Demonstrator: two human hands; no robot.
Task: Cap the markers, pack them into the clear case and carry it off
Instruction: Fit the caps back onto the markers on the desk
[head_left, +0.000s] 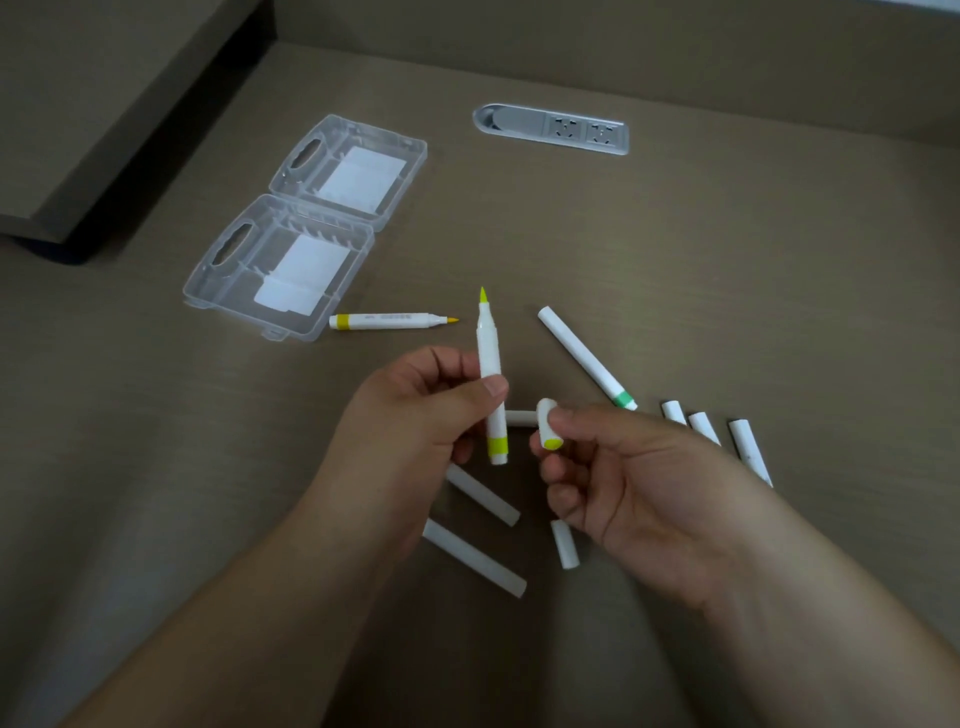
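Hands around white, yellow-banded marker and cap.

A single head-worn wide-angle view looks forward and steeply down, close above the surface; both forearms enter from the bottom edge; no second view.

Around the right hand we see only stubs of white markers poking out from under it, their coloured bands hidden, and the print on the uncapped marker beyond is too small to read.
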